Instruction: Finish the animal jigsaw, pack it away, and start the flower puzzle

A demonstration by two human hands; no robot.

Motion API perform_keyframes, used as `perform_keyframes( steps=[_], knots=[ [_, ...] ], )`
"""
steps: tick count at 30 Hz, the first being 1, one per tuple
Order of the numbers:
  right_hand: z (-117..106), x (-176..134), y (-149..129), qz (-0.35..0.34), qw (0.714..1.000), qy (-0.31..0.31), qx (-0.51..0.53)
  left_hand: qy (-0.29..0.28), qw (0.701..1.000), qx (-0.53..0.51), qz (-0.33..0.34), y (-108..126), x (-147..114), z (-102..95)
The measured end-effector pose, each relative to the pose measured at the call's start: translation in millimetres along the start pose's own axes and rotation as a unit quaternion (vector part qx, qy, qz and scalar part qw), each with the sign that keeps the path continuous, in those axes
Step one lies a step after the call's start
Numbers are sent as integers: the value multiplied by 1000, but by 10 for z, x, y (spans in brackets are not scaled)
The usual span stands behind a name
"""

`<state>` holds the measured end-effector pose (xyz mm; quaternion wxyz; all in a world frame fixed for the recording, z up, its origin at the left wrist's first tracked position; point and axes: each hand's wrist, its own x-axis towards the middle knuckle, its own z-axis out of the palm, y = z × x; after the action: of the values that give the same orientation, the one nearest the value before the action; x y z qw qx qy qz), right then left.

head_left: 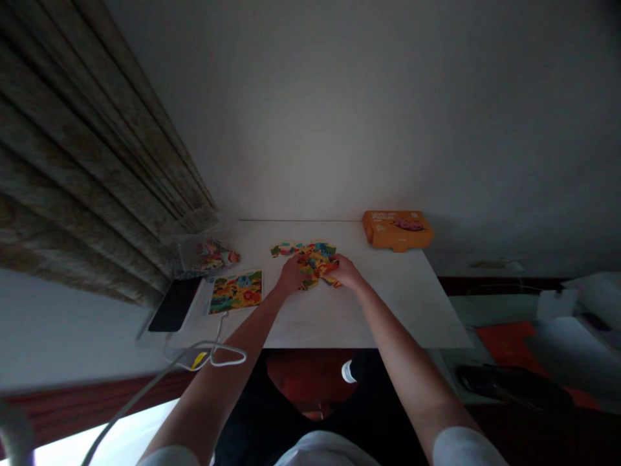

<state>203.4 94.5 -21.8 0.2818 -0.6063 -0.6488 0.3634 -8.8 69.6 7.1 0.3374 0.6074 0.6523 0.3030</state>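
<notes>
Jigsaw puzzle: on the white table, mid spot, b/w both hands. Part joined, bumpy edges, lots of colors. Lies flat, prob b/c the table keeps the bits level.
L hand: at the puzzle's left side, touching it. Fingers bend in, tips hidden, so can't tell if they pinch or just press. Prob there to keep that side from sliding.
R hand: at the puzzle's right side, thumb and fingers curled by the edge. Too small to tell if a bit is pinched. Looks like it pushes against the L hand's side.
Pic card: flat, left of L hand, w/ bright animals. Prob put close so it's easy to peek at.
Clear bag: behind the card, colorful bits inside. Bag prob keeps them together.
Phone: dark screen, table's left edge, out of the way.
White cord: loops over the front left edge.
Orange box: back right corner, prob to leave arm room.
</notes>
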Motion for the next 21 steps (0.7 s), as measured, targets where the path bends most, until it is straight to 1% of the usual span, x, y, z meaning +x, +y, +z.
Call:
perform_keyframes(
  steps=[2, 4, 7, 11, 14, 18, 19, 21],
  knots=[
    [-8, -13, 14, 2, 999, 3, 41, -26, 999, -18, -14, 15, -22, -16],
    [-28, -34, 31, 20, 997, 5, 79, -37, 998, -42, -26, 6, -40, -44],
    [-86, -82, 49, 43, 990, 11, 132, -30, 992, -117, -41, -46, -50, -94],
    [-148, -138, 36, 42, 978, 18, 205, -13, 965, -251, -78, -104, -33, -100],
    [-155, -153, 17, 47, 959, 30, 276, 21, 948, -299, -107, -98, -15, -59],
    [-172, -174, 4, 75, 926, 98, 357, 102, 950, -275, -106, -61, -11, -1],
    [-175, -189, -4, 80, 918, 106, 373, 117, 949, -275, -103, -49, -19, 21],
    [-160, -235, -37, 85, 902, 95, 412, 142, 937, -302, -100, -18, -50, 91]
  ],
)
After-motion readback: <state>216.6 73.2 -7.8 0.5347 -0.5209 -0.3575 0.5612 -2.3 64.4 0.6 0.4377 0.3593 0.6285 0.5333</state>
